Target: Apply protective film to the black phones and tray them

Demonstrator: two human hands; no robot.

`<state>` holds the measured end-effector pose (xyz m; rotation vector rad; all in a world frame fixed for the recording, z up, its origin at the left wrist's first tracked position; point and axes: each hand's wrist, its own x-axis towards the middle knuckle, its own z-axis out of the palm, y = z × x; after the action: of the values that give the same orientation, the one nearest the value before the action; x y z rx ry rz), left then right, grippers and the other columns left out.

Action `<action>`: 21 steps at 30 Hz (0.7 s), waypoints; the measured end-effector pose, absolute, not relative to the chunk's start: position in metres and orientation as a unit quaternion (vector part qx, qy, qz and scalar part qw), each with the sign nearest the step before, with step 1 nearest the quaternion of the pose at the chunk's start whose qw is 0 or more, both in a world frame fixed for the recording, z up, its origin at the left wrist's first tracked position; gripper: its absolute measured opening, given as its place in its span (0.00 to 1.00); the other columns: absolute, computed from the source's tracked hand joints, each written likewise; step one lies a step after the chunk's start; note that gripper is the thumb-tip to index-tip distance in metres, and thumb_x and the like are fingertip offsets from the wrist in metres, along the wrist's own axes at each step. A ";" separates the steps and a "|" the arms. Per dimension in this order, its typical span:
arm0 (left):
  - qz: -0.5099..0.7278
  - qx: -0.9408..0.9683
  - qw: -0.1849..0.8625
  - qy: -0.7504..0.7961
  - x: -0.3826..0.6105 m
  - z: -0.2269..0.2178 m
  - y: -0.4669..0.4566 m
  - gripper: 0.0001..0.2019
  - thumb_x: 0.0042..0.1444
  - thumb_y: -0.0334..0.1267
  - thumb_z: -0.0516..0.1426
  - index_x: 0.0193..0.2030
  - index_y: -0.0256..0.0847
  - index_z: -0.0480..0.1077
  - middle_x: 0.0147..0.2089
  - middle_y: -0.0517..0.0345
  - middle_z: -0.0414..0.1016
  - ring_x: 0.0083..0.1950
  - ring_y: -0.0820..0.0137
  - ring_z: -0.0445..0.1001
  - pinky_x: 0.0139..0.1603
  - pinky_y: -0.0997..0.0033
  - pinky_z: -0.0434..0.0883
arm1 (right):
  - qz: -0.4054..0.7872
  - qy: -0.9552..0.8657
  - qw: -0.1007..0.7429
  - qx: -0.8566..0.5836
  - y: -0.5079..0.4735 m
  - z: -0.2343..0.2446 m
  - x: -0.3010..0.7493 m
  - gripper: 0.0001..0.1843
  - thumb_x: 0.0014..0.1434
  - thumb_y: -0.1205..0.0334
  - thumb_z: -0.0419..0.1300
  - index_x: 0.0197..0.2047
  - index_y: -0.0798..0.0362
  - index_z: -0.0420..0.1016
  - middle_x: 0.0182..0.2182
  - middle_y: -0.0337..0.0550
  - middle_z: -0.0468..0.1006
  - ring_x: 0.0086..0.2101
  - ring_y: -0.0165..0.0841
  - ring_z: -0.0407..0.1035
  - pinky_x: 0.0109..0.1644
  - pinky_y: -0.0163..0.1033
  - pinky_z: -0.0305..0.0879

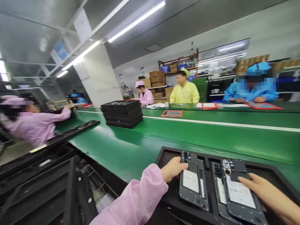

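Observation:
My left hand (172, 168) is closed on the left edge of an open-backed smartphone (191, 181), its thumb over the edge and the other fingers hidden. This phone overlaps a second phone (203, 184) to its right. My right hand (260, 187) grips the right side of another open-backed smartphone (241, 194), thumb across its white battery label. Partly beneath that one is a further phone (220, 187). All of them are over a black foam tray (169, 153) with recessed compartments, at the near edge of the green conveyor belt.
A stack of black trays (122, 114) stands farther along the green belt (112, 147). More black trays (39, 190) are piled at lower left. A red-framed sheet (172, 113) lies beyond the white line. Co-workers in pink, yellow and blue sit along the line.

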<state>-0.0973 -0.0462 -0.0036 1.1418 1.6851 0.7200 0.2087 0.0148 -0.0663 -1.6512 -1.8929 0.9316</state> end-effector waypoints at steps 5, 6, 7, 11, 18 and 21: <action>0.250 0.475 0.421 0.731 -0.078 -0.016 -0.045 0.05 0.52 0.30 0.55 0.28 0.39 0.61 0.31 0.55 0.69 0.37 0.63 0.71 0.37 0.68 0.66 | 0.321 -0.659 0.148 -0.664 0.001 -0.032 0.185 0.13 0.50 0.55 0.55 0.18 0.49 0.60 0.20 0.46 0.72 0.28 0.44 0.69 0.31 0.41 0.61; 0.248 0.477 0.406 0.739 -0.079 -0.016 -0.044 0.06 0.51 0.30 0.56 0.28 0.39 0.61 0.33 0.53 0.70 0.40 0.62 0.71 0.40 0.67 0.65 | 0.312 -0.661 0.150 -0.666 0.001 -0.029 0.181 0.14 0.50 0.57 0.55 0.17 0.49 0.59 0.21 0.46 0.73 0.30 0.44 0.70 0.34 0.41 0.61; 0.246 0.476 0.395 0.746 -0.079 -0.016 -0.041 0.07 0.50 0.30 0.58 0.28 0.39 0.61 0.34 0.52 0.70 0.42 0.61 0.70 0.41 0.67 0.64 | 0.316 -0.660 0.157 -0.663 0.001 -0.028 0.177 0.13 0.52 0.58 0.54 0.18 0.49 0.60 0.23 0.46 0.74 0.31 0.44 0.70 0.35 0.41 0.61; 0.246 0.440 0.419 0.755 -0.076 -0.016 -0.032 0.05 0.50 0.31 0.58 0.31 0.37 0.63 0.31 0.54 0.71 0.35 0.63 0.72 0.34 0.69 0.66 | 0.368 -0.624 0.193 -0.662 0.000 -0.032 0.160 0.05 0.55 0.60 0.55 0.30 0.53 0.65 0.33 0.49 0.76 0.39 0.45 0.70 0.41 0.42 0.62; 0.328 0.436 0.552 0.631 -0.048 -0.013 -0.043 0.08 0.58 0.32 0.50 0.39 0.34 0.70 0.32 0.55 0.77 0.34 0.70 0.76 0.39 0.72 0.71 | 0.537 -0.533 0.321 -0.570 -0.017 -0.040 0.133 0.14 0.55 0.68 0.51 0.46 0.57 0.62 0.39 0.46 0.75 0.36 0.34 0.72 0.34 0.33 0.66; 0.388 0.401 0.582 0.592 -0.059 -0.022 -0.042 0.09 0.57 0.36 0.53 0.39 0.38 0.72 0.32 0.55 0.79 0.33 0.65 0.78 0.39 0.65 0.74 | 0.563 -0.499 0.382 -0.537 -0.018 -0.030 0.132 0.15 0.49 0.71 0.51 0.42 0.58 0.65 0.31 0.41 0.74 0.28 0.32 0.70 0.28 0.31 0.63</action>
<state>-0.0586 -0.0419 -0.0217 0.9366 1.3827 0.9065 0.1324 -0.0185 -0.0304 -1.3700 -1.2732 1.4355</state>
